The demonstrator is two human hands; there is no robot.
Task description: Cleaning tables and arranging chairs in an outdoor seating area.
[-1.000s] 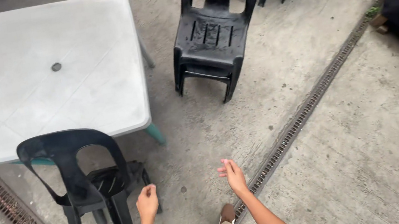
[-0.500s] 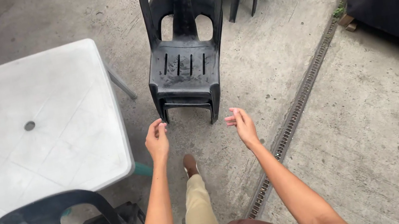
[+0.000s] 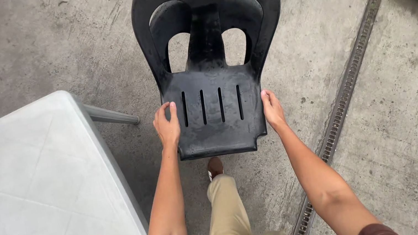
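Both hands on a black plastic chair, seen from above. Left hand grips the left edge of the seat, fingers curled over the rim, thumb on top of the seat surface. Right hand is on the right edge, fingers pressed together along the side, wrapped around the rim (fingertips under the edge are hidden). Chair stands upright on the concrete floor, seat facing the person, backrest away from them; seat has four narrow slots, backrest has cutouts with a central spine. Chair legs cannot be seen from this angle.

Left of the chair, near but apart: a white plastic worktop with a small round hole toward its near side, one grey leg sticking out toward the chair. A metal drain grate runs diagonally across the floor to the right. The person's shoe and tan trouser leg are below the seat's front edge.
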